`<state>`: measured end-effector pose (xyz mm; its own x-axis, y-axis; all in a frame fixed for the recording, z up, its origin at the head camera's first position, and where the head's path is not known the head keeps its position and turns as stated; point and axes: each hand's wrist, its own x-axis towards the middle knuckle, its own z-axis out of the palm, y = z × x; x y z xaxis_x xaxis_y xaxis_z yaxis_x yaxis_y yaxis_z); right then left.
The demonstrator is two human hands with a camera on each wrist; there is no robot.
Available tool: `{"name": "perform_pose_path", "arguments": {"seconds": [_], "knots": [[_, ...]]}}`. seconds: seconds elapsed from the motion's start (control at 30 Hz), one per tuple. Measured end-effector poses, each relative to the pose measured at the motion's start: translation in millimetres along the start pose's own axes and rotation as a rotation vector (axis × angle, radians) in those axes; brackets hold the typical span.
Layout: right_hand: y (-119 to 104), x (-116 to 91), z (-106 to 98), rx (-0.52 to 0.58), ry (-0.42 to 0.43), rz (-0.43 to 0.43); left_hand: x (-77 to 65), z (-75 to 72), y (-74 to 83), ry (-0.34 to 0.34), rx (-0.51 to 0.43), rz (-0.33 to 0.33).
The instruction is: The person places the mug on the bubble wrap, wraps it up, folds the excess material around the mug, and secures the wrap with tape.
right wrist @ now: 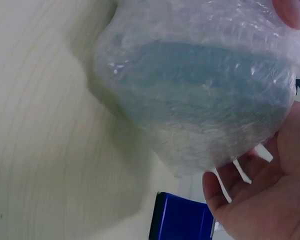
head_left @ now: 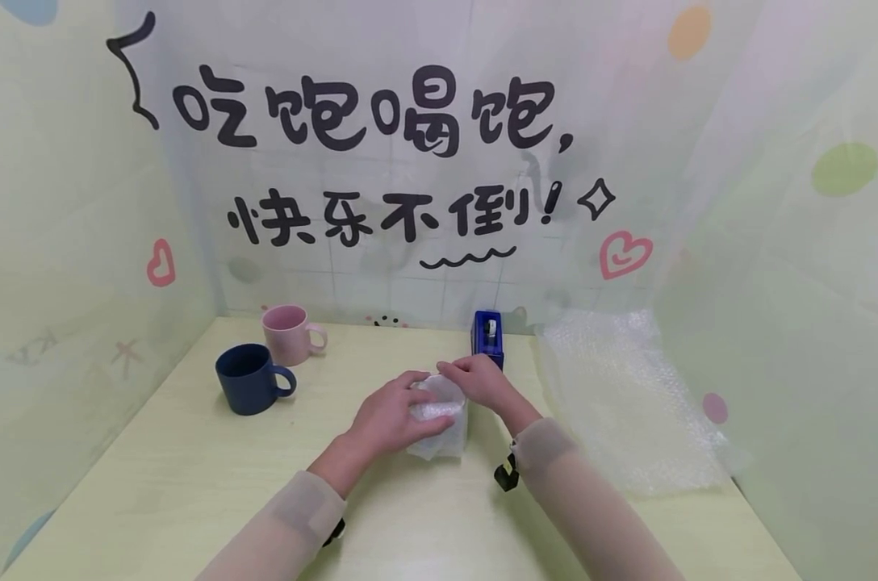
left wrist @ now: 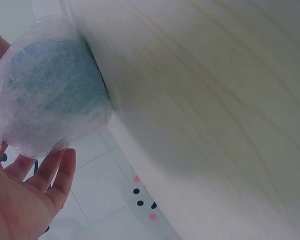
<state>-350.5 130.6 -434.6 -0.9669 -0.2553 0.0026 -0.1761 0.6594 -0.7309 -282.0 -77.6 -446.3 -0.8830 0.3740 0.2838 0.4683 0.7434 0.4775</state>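
- Far left, my head view gives me a navy mug [head_left: 246, 379] and, just behind it, a pink mug [head_left: 286, 336], both upright with handles to the right; neither wrist view shows them.
- Next comes the left hand [head_left: 391, 410], partly open, its fingers and thumb curved round the side of the wrapped bundle [head_left: 440, 440].
- That bundle sits at the middle of the table [head_left: 403, 532], between both hands. From the head I see only whitish bubble wrap, but both wrist views let me make out a bluish, rounded shape through the layers; I can't tell what it is.
- The right hand [head_left: 482, 383] is nearly closed in my head view, thumb and fingers pinching the wrap's upper edge.
- Just behind that hand stands a blue tape dispenser [head_left: 488, 331]; the right wrist view catches only part of it.
- Far right, a loose bubble-wrap sheet [head_left: 628, 403] lies flat, seen from the head alone.
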Motion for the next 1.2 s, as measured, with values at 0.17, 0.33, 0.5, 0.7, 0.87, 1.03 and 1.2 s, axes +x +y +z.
{"name": "perform_pose_path", "arguments": {"seconds": [0.17, 0.33, 0.5, 0.7, 0.87, 1.03, 1.2], "knots": [[8.9, -4.8, -1.3, -0.002, -0.027, -0.046, 1.3, 0.0, 3.1, -0.012, 0.003, -0.019], [10.3, -4.4, 1.4, -0.021, -0.013, -0.09, 1.9, -0.6, 3.2, -0.019, 0.008, -0.008], [8.3, -3.9, 3.8, -0.03, -0.008, -0.083, -0.1, 0.9, 1.8, 0.039, 0.025, 0.046], [9.7, -4.8, 2.4, -0.024, -0.007, -0.072, -1.6, 4.3, 0.7, 0.2, 0.122, 0.279], [10.2, -5.2, 3.0, -0.018, -0.012, -0.077, -6.4, 7.1, -1.8, 0.258, 0.1, 0.415], [8.6, -5.5, 3.3, -0.049, 0.0, -0.094, -6.1, 7.8, -1.7, 0.21, 0.042, 0.365], [6.9, -6.2, 2.9, -0.064, 0.009, -0.095, -3.1, 8.2, 2.2, 0.201, 0.053, 0.363]]}}
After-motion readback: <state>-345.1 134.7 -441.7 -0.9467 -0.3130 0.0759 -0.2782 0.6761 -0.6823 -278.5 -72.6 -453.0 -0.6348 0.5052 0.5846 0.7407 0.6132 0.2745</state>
